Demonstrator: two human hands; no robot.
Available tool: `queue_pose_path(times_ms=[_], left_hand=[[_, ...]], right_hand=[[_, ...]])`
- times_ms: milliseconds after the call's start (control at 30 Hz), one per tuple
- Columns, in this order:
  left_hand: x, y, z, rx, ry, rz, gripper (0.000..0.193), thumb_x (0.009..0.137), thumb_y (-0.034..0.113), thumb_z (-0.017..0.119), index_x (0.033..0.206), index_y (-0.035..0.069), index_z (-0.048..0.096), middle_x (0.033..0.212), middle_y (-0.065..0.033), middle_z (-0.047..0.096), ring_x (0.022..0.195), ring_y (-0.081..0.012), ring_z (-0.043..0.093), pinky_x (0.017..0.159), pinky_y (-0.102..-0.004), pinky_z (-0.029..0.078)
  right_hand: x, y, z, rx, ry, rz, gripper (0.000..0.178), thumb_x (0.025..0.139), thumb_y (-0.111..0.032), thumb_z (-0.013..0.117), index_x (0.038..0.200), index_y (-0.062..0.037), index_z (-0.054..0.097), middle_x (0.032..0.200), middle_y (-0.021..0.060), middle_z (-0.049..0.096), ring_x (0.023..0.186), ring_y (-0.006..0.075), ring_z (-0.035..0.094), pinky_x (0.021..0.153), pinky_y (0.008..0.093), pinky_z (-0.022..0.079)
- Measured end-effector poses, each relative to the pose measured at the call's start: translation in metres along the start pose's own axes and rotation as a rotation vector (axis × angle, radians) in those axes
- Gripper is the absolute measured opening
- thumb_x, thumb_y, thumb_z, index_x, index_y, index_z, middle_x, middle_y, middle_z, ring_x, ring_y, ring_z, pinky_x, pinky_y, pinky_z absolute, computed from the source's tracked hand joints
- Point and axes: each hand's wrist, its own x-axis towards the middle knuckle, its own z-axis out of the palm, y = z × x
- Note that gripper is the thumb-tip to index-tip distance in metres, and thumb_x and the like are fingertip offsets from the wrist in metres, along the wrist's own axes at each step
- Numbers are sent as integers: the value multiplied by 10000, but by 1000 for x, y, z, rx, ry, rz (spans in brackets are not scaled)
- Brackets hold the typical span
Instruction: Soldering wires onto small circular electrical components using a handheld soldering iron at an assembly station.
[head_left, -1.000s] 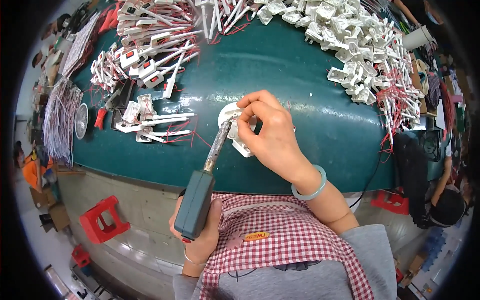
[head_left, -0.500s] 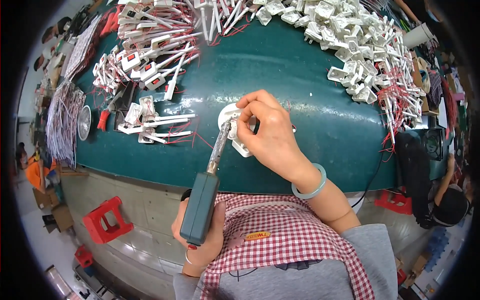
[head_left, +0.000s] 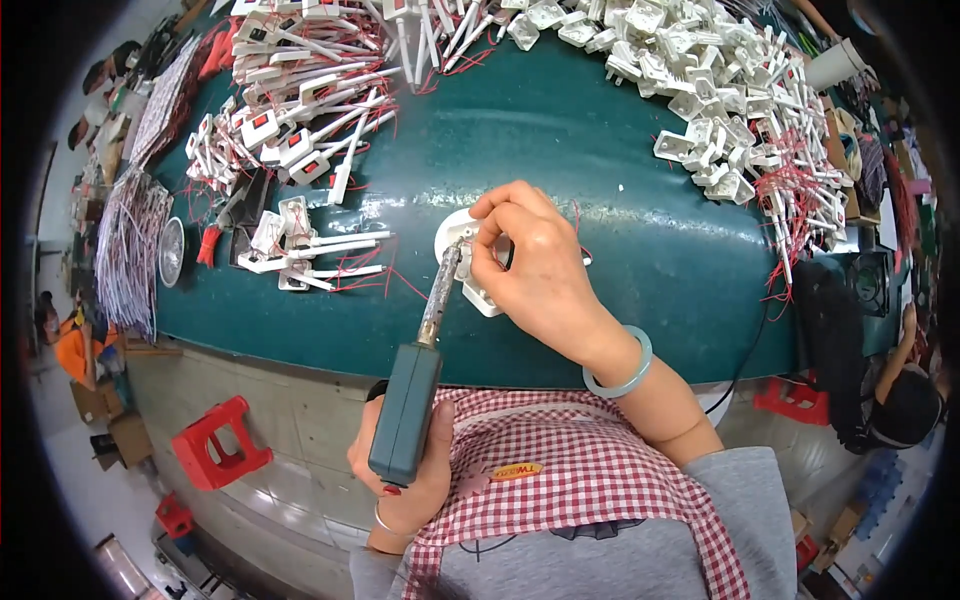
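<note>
My left hand (head_left: 410,470), low at the table's near edge, is closed around the dark green handle of a soldering iron (head_left: 404,410). The iron's worn metal barrel slants up, and its tip reaches a white plastic housing (head_left: 454,228) lying on the green table. Over that housing is my right hand (head_left: 535,255), thumb and forefinger bent together in a pinch beside the tip. What the pinch holds is too small and covered to make out. The right fingers hide much of the housing; a red wire shows just beyond them.
To the left lie white switch housings with stems and red wires (head_left: 310,245); a bigger heap (head_left: 300,130) sits behind. Open white housings (head_left: 700,100) are piled at the far right. A round metal bowl (head_left: 171,252) stands near the left edge. Red stools (head_left: 220,445) are on the floor.
Both hands keep nearly the same places, the iron's tip still at the housing. The iron's handle has shifted very slightly to the right.
</note>
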Motion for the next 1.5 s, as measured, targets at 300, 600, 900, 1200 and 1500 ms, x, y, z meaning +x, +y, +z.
queue_pose_path(times_ms=[300, 600, 900, 1200, 1500], left_hand=[[-2, -1, -4, 14, -11, 25, 230, 820, 131, 790, 951, -12, 666, 825, -105, 631, 621, -243, 629, 555, -325, 481], [-5, -5, -5, -35, 21, -3, 258, 823, 161, 794, 955, -17, 663, 808, -100, 620, 616, -243, 617, 551, -324, 470], [-15, -4, -6, -108, 124, -238, 324, 824, 211, 812, 1007, -21, 678, 856, -100, 670, 695, -216, 648, 617, -320, 509], [-26, -17, 2, -266, 238, -322, 406, 889, 75, 719, 1260, -26, 587, 1088, -102, 665, 678, -108, 562, 578, -239, 449], [-35, -47, 1, -105, 213, -215, 352, 942, 126, 657, 1235, -51, 574, 791, -60, 608, 639, -103, 513, 589, -235, 407]], right_hand=[[0, -1, -1, -16, -14, 10, 76, 755, 46, 636, 701, 28, 585, 985, 132, 622, 917, 310, 601, 759, 396, 516], [1, 1, -2, -61, -10, -18, 73, 762, 64, 660, 757, 52, 589, 991, 123, 635, 727, 197, 621, 631, 311, 524], [1, 1, -2, -37, -25, 14, 75, 754, 52, 648, 735, 34, 578, 989, 126, 625, 827, 255, 609, 702, 356, 517], [0, 0, -1, -18, -30, 25, 88, 754, 34, 644, 710, 20, 569, 993, 129, 622, 924, 315, 600, 763, 404, 512], [-5, -2, -8, 22, -42, 54, 51, 815, -5, 647, 817, 28, 608, 1043, 137, 620, 929, 299, 614, 778, 366, 514]])
